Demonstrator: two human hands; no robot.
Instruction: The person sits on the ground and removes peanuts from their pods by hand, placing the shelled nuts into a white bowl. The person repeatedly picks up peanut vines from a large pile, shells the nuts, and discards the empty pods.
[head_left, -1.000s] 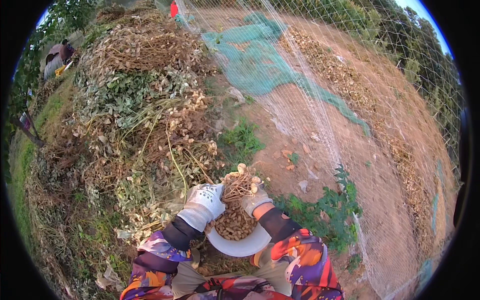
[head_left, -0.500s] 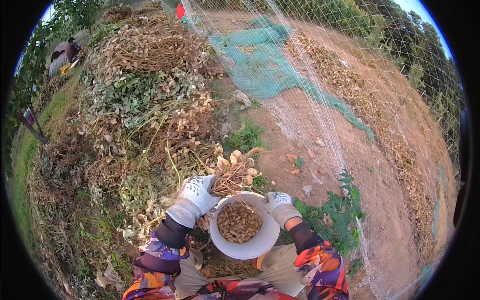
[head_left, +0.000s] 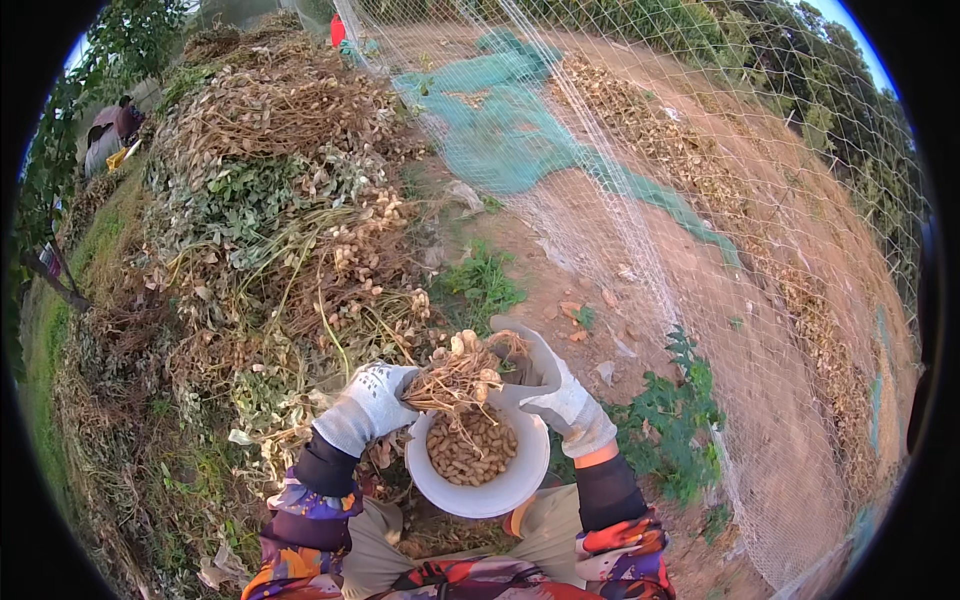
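"What does the left hand [head_left: 368, 405] hold?"
"A bunch of peanuts [head_left: 455, 380], its fingers curled around the left end, over the far rim of the bucket [head_left: 480, 503]."
"And the right hand [head_left: 566, 398]?"
"Thumb and fingers spread wide beside the bunch; whether they touch it, one cannot tell."

Between the left hand [head_left: 368, 405] and right hand [head_left: 562, 392]: a root bunch [head_left: 455, 376] is blocking the straight way, overhanging the bucket's [head_left: 478, 502] far rim.
Below both: the bucket's near side is lying open from above.
Left hand's outer side: heaped plants [head_left: 250, 270] are crowding close.
Right hand's outer side: a leafy plant [head_left: 672, 430] is standing near, netting [head_left: 640, 238] stretching farther out.
Ahead of the right hand: soil [head_left: 545, 297] is leaving room.
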